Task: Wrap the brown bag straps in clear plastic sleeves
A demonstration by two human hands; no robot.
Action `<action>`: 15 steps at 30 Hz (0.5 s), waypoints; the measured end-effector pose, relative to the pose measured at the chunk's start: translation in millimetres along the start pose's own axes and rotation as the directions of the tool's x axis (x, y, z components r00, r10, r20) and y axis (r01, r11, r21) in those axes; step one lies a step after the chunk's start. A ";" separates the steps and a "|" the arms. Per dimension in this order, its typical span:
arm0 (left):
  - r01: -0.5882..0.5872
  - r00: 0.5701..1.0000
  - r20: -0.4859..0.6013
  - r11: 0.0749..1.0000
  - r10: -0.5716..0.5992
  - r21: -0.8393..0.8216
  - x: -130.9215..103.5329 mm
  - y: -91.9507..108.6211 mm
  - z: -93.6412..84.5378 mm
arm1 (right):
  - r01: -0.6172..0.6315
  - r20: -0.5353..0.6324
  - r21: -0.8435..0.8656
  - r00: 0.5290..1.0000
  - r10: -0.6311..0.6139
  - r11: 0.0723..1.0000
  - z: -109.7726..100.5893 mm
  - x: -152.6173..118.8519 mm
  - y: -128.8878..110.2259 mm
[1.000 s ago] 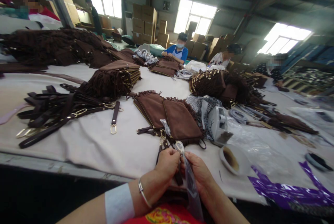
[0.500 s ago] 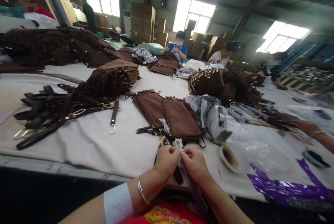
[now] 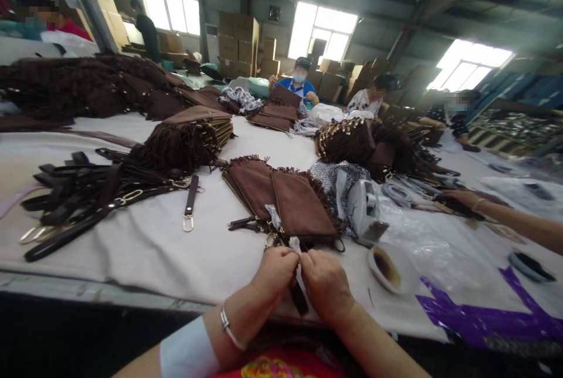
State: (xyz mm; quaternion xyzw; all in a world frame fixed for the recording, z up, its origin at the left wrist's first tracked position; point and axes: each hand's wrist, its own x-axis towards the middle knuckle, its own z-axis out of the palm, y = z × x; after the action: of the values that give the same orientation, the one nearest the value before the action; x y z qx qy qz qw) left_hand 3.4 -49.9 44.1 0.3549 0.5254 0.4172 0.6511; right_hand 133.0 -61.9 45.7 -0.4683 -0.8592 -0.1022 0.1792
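Observation:
My left hand [image 3: 276, 272] and my right hand [image 3: 326, 284] meet at the table's front edge, fingers closed. Between them they pinch a small whitish wrap [image 3: 295, 243]. A dark strap [image 3: 299, 299] hangs below, between the hands. Just beyond lie two brown fringed pouches, the left one [image 3: 250, 187] partly under the right one [image 3: 303, 205]. A clear-wrapped tag [image 3: 273, 215] and gold clasps lie at their lower corners. One short strap with a gold hook [image 3: 190, 203] rests to the left.
A pile of dark straps [image 3: 79, 190] and stacked fringed pouches [image 3: 182, 137] stand left. To the right are a tape roll [image 3: 385, 267], a tape dispenser [image 3: 364, 208], purple plastic [image 3: 475, 313] and another person's arm [image 3: 510, 219]. Several people are around the table.
My hands have closed in tighter over the whitish wrap, hiding more of it. The long strip that hung under my right hand no longer shows. The view has shifted slightly.

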 end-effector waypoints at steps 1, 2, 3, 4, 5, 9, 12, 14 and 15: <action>0.006 0.999 0.045 0.999 -0.004 -0.037 -1.5 2.9 -0.8 | -0.004 0.008 0.025 1.000 0.004 1.000 -1.2 0.9 1.2; 0.009 0.997 0.077 0.998 -0.005 -0.059 -2.7 6.7 -2.5 | -0.040 0.015 0.076 0.999 0.039 0.996 -2.3 1.7 2.6; 0.012 0.996 0.089 0.997 -0.006 -0.070 -3.6 11.3 -4.9 | -0.110 0.029 0.162 0.994 0.106 0.981 -3.2 2.3 4.4; 0.017 0.997 0.078 0.997 -0.011 -0.073 -4.1 16.3 -8.0 | -0.211 0.060 0.281 0.978 0.202 0.936 -3.7 2.7 6.3; 0.026 0.999 0.050 0.997 -0.022 -0.079 -4.3 21.4 -11.5 | -0.333 0.119 0.420 0.942 0.313 0.844 -3.9 2.9 8.2; 0.133 0.990 -0.021 0.969 -0.141 -0.206 -3.5 31.0 -20.5 | -0.651 0.526 0.757 0.658 0.540 0.057 -1.2 1.3 9.0; 0.277 0.957 0.176 0.908 -0.231 -0.315 0.0 21.1 -13.1 | -0.584 0.676 0.733 0.571 0.466 -0.349 3.2 -0.7 -0.7; 0.345 0.932 0.254 0.854 -0.260 -0.390 6.0 11.3 -1.9 | -0.526 0.696 0.716 0.584 0.417 -0.459 6.7 -1.5 -9.3; 0.354 0.931 0.249 0.828 -0.268 -0.435 10.0 7.2 4.1 | -0.508 0.701 0.709 0.586 0.406 -0.489 8.7 -1.9 -13.1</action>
State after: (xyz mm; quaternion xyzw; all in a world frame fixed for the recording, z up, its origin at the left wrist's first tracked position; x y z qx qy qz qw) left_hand 7.2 -37.9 47.5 0.1303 0.3986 0.3873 0.8211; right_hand 121.1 -67.5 36.9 -0.4977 -0.3022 0.6768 0.4505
